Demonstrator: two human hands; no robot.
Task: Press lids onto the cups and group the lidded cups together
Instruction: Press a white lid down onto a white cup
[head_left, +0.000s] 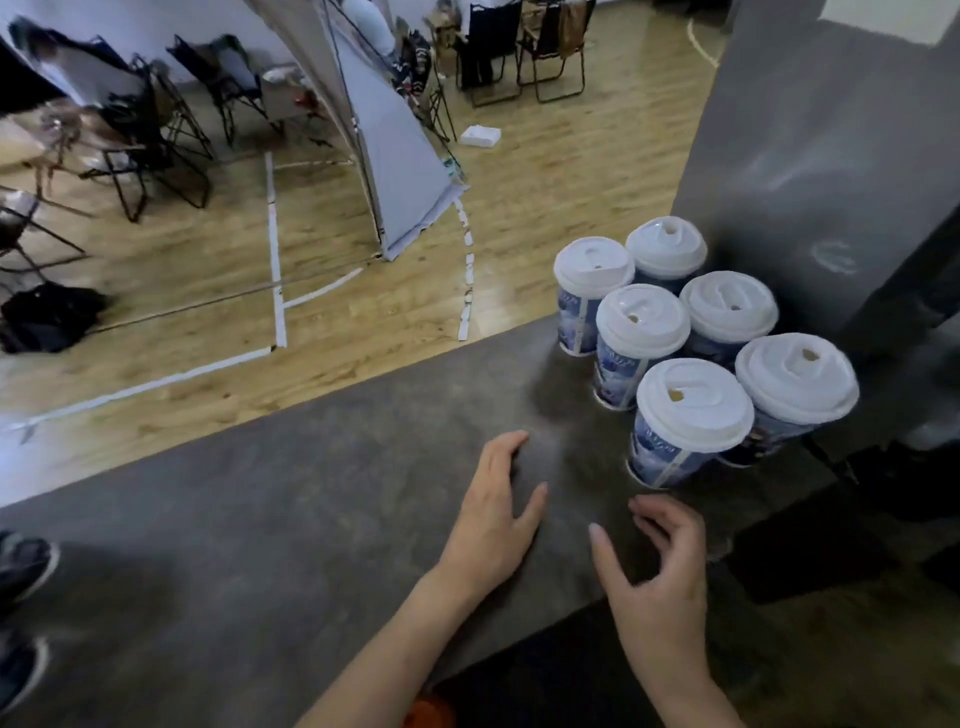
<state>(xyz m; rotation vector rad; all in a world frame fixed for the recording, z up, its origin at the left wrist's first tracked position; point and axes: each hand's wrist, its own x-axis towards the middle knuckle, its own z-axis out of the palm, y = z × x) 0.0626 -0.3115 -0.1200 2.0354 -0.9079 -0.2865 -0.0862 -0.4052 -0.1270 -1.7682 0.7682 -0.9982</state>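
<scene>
Six lidded cups (693, 415) clustered on table (311, 493); contents hidden; hands empty.

We see little of the person, just arms & grips. Left grip (493, 514) and right grip (660, 566) are bare, w/ left forearm (384, 649) and right forearm (680, 686) bare to the frame's bottom edge. Under the arms is dark clothing (545, 675), prob. black, w/ a small orange patch (428, 714). We can't tell which garment.
</scene>
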